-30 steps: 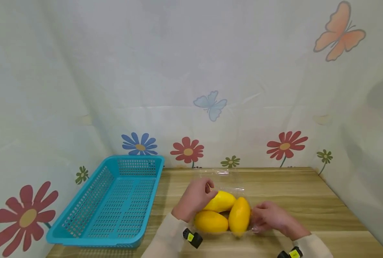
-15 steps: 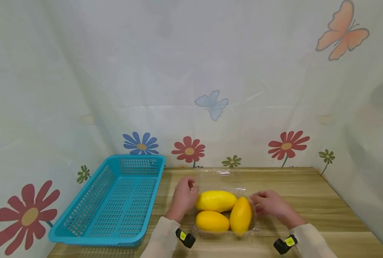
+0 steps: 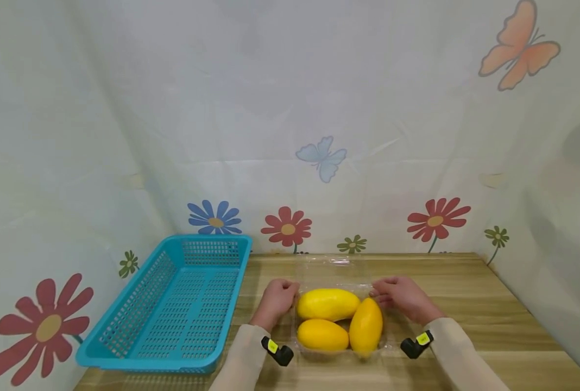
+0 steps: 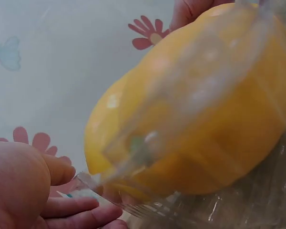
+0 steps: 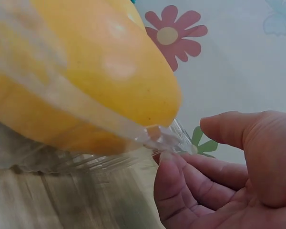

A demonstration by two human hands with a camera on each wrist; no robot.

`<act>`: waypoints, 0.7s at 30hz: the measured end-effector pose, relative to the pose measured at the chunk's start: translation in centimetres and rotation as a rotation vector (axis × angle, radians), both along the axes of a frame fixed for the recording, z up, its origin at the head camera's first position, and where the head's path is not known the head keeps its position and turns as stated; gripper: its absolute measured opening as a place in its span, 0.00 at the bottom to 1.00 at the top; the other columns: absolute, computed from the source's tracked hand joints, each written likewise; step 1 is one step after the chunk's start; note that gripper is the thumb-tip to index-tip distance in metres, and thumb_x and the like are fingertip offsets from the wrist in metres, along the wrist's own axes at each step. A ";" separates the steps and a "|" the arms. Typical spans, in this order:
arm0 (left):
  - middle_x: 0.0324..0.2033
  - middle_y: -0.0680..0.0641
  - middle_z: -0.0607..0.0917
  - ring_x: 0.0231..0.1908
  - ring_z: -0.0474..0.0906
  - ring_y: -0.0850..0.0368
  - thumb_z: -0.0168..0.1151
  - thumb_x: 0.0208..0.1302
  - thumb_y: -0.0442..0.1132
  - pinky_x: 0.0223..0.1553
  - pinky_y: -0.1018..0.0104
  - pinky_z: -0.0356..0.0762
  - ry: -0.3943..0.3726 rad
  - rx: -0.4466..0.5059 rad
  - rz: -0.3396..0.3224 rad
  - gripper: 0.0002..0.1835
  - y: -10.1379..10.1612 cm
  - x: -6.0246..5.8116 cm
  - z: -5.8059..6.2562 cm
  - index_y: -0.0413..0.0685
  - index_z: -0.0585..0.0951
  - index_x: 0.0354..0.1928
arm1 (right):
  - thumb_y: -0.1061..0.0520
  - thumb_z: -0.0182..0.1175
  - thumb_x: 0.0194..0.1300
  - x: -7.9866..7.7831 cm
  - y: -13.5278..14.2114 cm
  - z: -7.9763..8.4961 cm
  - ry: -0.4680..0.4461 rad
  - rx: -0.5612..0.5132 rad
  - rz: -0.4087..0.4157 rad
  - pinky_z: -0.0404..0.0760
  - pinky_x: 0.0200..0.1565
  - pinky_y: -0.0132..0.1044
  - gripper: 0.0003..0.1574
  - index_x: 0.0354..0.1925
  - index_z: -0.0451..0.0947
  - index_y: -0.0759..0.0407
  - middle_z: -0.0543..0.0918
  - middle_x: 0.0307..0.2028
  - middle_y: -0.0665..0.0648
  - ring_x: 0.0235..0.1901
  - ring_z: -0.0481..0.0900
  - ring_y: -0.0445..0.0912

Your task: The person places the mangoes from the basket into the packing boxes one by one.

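Three yellow mangoes [image 3: 329, 304] lie in a clear plastic clamshell box [image 3: 386, 343]. Its transparent lid [image 3: 336, 263] is folded back on the far side. At the box's back left corner is my left hand [image 3: 277, 300]. In the left wrist view its thumb and fingers lie around that corner with a gap between them. My right hand [image 3: 407, 298] is at the back right corner. The right wrist view has its fingertips touching the plastic edge and the thumb raised apart. Clear plastic blurs part of the mangoes in both wrist views.
A blue perforated basket [image 3: 236, 304] stands to the left on the wood-grain table [image 3: 466, 304]. Behind and at both sides hangs a pale curtain [image 3: 251, 108] printed with flowers and butterflies.
My left hand has moved off the back mango to the box's left side, then to the back corner. The right hand has slid from the front right up to the back right corner.
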State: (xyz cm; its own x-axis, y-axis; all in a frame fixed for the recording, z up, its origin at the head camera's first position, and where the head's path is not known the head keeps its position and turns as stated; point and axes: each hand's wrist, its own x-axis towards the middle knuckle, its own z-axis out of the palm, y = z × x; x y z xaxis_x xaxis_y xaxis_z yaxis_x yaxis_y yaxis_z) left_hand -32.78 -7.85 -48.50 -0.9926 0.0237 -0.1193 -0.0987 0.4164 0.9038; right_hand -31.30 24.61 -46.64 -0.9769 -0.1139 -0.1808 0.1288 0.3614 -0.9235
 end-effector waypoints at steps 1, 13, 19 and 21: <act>0.22 0.50 0.76 0.27 0.74 0.53 0.53 0.78 0.48 0.32 0.67 0.72 -0.009 0.013 -0.004 0.17 0.0 -0.1 -0.1 0.44 0.85 0.40 | 0.51 0.55 0.78 -0.2 0.0 0.0 -0.009 -0.006 0.002 0.88 0.48 0.39 0.28 0.63 0.75 0.72 0.88 0.49 0.62 0.40 0.85 0.46; 0.24 0.49 0.78 0.27 0.74 0.54 0.55 0.78 0.42 0.34 0.68 0.75 0.053 0.068 -0.060 0.14 0.1 -1.4 -0.7 0.40 0.84 0.40 | 0.53 0.59 0.75 -1.5 0.6 -0.7 -0.043 -0.046 0.055 0.83 0.41 0.34 0.24 0.57 0.80 0.71 0.88 0.41 0.55 0.36 0.81 0.46; 0.37 0.46 0.87 0.33 0.79 0.55 0.59 0.76 0.41 0.39 0.69 0.82 0.057 0.088 -0.040 0.11 0.2 -1.7 -0.9 0.42 0.83 0.49 | 0.53 0.62 0.73 -1.9 0.8 -1.3 -0.008 -0.058 0.065 0.82 0.40 0.35 0.26 0.59 0.77 0.72 0.87 0.41 0.54 0.35 0.80 0.45; 0.38 0.46 0.87 0.34 0.80 0.55 0.60 0.75 0.41 0.39 0.68 0.83 0.065 0.089 -0.038 0.09 0.3 -1.7 -1.0 0.43 0.83 0.47 | 0.53 0.62 0.73 -1.8 0.7 -1.3 0.007 -0.053 0.062 0.82 0.40 0.35 0.27 0.60 0.76 0.72 0.87 0.41 0.54 0.35 0.80 0.46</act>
State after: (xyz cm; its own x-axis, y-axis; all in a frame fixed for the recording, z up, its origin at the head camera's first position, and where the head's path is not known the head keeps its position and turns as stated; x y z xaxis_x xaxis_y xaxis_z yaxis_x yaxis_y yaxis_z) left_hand -34.48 -7.60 -49.48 -0.9964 0.0687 -0.0500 -0.0241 0.3361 0.9415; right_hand -33.14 25.31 -47.93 -0.9688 -0.1839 -0.1660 0.1009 0.3192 -0.9423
